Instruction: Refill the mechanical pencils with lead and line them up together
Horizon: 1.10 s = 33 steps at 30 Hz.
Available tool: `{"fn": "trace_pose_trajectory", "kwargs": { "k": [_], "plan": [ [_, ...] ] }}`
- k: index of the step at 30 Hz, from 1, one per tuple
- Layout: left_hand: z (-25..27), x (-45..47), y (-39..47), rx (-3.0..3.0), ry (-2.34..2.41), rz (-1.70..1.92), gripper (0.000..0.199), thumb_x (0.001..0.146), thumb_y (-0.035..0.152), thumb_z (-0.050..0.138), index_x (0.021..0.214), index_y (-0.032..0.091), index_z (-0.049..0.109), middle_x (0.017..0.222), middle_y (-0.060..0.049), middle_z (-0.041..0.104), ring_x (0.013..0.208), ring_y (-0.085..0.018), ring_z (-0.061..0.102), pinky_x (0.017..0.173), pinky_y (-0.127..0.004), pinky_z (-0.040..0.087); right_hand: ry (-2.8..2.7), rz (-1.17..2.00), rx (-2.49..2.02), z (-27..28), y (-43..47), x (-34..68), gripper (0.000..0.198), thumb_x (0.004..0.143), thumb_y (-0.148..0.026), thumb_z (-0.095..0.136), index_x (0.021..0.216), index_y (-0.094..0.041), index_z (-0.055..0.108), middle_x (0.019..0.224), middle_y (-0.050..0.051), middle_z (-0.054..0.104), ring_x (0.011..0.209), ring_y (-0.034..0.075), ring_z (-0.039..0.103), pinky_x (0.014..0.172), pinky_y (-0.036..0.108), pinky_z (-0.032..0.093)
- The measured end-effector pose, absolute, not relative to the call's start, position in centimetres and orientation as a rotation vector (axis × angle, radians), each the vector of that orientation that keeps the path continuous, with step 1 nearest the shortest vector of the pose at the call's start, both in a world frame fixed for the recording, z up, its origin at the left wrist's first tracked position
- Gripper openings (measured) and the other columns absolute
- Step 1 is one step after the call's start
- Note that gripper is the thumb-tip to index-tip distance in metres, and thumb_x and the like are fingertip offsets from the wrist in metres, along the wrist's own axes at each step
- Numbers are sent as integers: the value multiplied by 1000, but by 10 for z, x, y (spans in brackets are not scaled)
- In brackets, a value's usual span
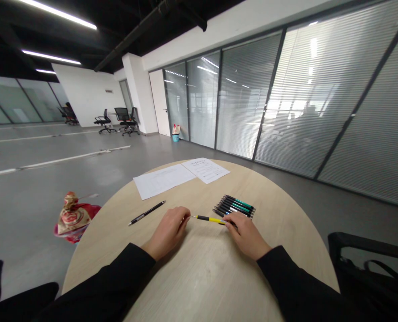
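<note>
My right hand grips a yellow mechanical pencil with a black grip, its metal tip pointing left. Just left of that tip is my left hand, fingers pressed together; anything between them is hidden or too small to see. Beyond my right hand lies a row of several mechanical pencils, side by side, mostly black with some green and white barrels. A black pencil with a clear section lies alone to the left of my left hand.
Two printed paper sheets lie at the far side of the round wooden table. A bag-lined bin stands on the floor at left. Black chairs flank the table. Glass partitions with blinds run behind.
</note>
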<state>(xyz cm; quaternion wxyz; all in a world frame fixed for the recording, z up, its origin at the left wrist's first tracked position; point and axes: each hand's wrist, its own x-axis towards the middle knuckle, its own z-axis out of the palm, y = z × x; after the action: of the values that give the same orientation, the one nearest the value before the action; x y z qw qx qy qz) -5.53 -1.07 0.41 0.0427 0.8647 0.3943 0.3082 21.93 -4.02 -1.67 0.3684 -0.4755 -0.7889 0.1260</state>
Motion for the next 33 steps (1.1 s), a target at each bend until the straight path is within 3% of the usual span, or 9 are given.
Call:
{"fn": "trace_pose_trajectory", "kwargs": {
  "k": [10,18,24,33],
  "plan": [
    [8,-53,-12,2693,1106,857,18,99,17,39,93,19,56,91,-7,62,82,-21,55,75,-34,44,-2067,290,-1225,-17,-41,217,15,95,-16,51,96,-18,66,94,8,69,89,23,59,83,38,46],
    [7,-52,-15,2469,1095,904,17,100,29,45,94,19,58,88,-4,64,78,-18,59,75,-31,47,-2053,345,-1190,-20,-40,217,16,95,-18,52,98,-18,67,95,8,69,90,23,61,83,37,47],
    [13,-51,-19,2389,1152,988,13,96,28,51,105,19,55,94,-5,64,84,-19,59,78,-33,48,-2013,397,-1213,-20,-38,218,16,94,-17,52,97,-18,67,96,8,70,90,23,62,83,37,47],
    [14,-52,-16,2459,1057,918,19,99,27,45,89,19,59,87,-4,60,79,-18,56,75,-31,46,-2023,428,-1206,-24,-39,217,16,93,-16,53,97,-18,68,96,8,70,91,23,62,84,37,47]
  ]
}}
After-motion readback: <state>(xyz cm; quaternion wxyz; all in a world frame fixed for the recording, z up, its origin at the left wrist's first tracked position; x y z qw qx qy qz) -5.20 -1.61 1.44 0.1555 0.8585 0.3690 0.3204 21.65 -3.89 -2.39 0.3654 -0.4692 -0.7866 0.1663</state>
